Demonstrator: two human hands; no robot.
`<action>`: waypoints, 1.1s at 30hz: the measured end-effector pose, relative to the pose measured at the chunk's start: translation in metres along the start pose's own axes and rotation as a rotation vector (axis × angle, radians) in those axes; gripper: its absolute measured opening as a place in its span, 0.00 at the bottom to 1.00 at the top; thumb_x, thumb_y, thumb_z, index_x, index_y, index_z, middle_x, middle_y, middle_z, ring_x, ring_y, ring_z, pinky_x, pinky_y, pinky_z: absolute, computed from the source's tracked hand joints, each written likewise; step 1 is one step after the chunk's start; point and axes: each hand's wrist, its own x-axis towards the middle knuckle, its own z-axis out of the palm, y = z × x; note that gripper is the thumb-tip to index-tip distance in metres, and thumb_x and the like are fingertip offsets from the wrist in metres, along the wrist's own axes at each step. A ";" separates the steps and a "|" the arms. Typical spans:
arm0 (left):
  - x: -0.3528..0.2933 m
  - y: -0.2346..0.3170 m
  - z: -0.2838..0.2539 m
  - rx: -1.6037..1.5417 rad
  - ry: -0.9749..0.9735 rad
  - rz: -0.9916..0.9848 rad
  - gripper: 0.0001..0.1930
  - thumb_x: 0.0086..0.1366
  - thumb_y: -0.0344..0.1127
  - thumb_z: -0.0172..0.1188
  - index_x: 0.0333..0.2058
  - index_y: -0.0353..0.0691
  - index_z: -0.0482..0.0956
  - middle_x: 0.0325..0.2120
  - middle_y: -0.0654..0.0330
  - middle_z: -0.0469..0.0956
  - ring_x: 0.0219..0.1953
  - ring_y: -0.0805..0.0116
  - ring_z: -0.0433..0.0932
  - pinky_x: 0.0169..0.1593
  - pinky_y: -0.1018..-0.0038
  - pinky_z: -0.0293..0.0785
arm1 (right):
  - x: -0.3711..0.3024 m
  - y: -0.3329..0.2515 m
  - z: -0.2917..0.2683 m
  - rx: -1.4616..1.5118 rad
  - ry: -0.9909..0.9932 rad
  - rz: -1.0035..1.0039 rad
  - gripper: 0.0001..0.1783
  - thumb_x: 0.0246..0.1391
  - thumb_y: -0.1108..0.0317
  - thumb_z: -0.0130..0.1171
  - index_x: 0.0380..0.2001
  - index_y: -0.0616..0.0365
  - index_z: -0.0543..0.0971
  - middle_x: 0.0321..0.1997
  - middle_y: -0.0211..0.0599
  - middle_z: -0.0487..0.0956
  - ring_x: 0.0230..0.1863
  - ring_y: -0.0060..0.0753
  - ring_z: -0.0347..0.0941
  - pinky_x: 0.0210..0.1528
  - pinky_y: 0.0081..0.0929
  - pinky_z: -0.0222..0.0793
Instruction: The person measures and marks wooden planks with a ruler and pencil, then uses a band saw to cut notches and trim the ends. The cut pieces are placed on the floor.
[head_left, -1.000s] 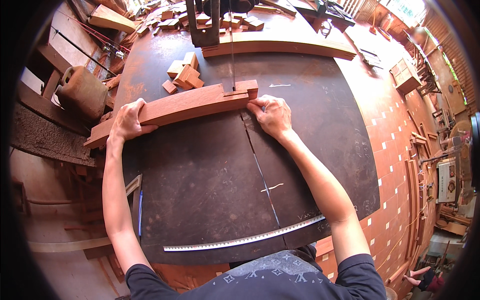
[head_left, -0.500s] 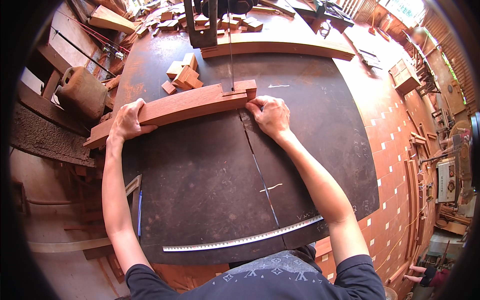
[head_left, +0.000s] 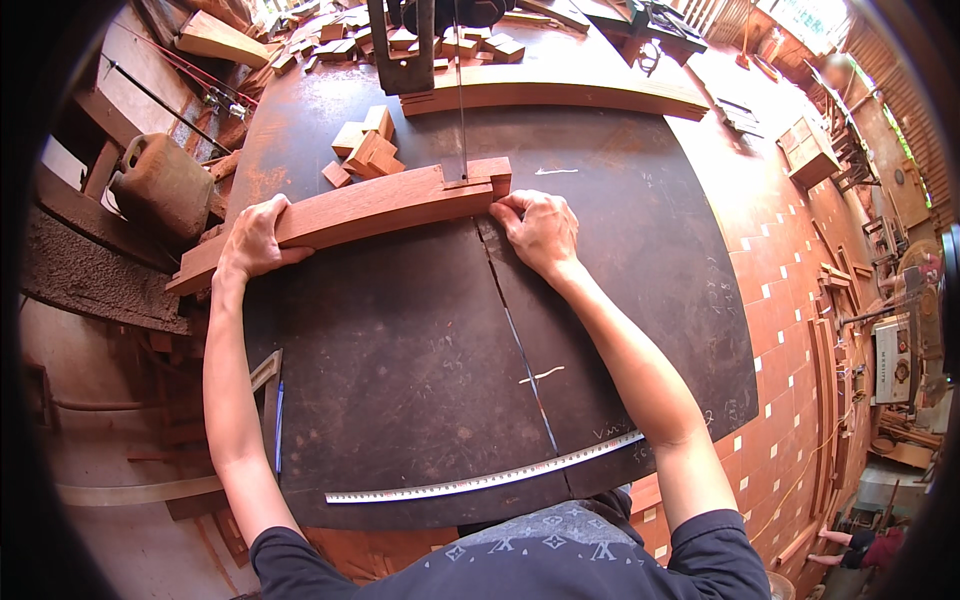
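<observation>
A long reddish wooden beam point(head_left: 370, 212) lies across the dark saw table point(head_left: 400, 350), slightly tilted, its right end higher in view. A thin upright bandsaw blade point(head_left: 462, 120) stands in a notch cut near that right end. My left hand point(head_left: 256, 238) is closed round the beam toward its left end, thumb on the near side. At the right end, my right hand point(head_left: 536, 228) has its fingers curled and pinches the beam's near corner, just right of the blade. The tips of those fingers are partly hidden.
Several small wood offcuts point(head_left: 368, 148) lie behind the beam, with more heaped at the far edge. Stacked long boards point(head_left: 560, 92) rest behind the blade. The blade guide point(head_left: 405, 60) hangs above. Along the near edge runs a measuring strip point(head_left: 480, 484); a blue pen point(head_left: 279, 430) lies at left.
The beam and both hands have shifted very slightly to the left. The blade still stands in the notch, and both hands keep their grip.
</observation>
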 end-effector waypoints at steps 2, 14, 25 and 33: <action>0.001 0.006 -0.002 0.013 0.007 0.010 0.32 0.45 0.44 0.88 0.41 0.36 0.76 0.37 0.43 0.85 0.44 0.40 0.86 0.49 0.54 0.82 | 0.000 0.000 0.000 -0.001 0.002 0.002 0.12 0.62 0.53 0.73 0.38 0.48 0.93 0.38 0.42 0.90 0.42 0.52 0.87 0.50 0.46 0.80; 0.002 0.001 -0.001 0.001 0.015 0.042 0.32 0.45 0.45 0.88 0.41 0.36 0.77 0.36 0.43 0.86 0.43 0.39 0.86 0.49 0.54 0.83 | 0.002 0.003 0.000 0.025 -0.011 -0.010 0.12 0.62 0.53 0.72 0.39 0.46 0.94 0.39 0.41 0.90 0.43 0.52 0.87 0.50 0.45 0.80; 0.001 0.007 -0.003 -0.012 0.014 0.018 0.32 0.45 0.45 0.88 0.40 0.36 0.77 0.35 0.43 0.85 0.42 0.39 0.86 0.48 0.54 0.82 | 0.001 0.001 0.000 0.029 -0.018 0.020 0.11 0.62 0.53 0.72 0.39 0.46 0.94 0.38 0.41 0.90 0.42 0.51 0.87 0.50 0.44 0.81; 0.001 0.000 0.000 0.000 0.023 0.029 0.32 0.44 0.47 0.88 0.39 0.37 0.77 0.35 0.44 0.85 0.42 0.39 0.86 0.48 0.54 0.82 | 0.000 -0.001 -0.006 0.037 -0.039 0.031 0.12 0.62 0.52 0.72 0.39 0.46 0.93 0.38 0.41 0.91 0.42 0.51 0.88 0.50 0.44 0.81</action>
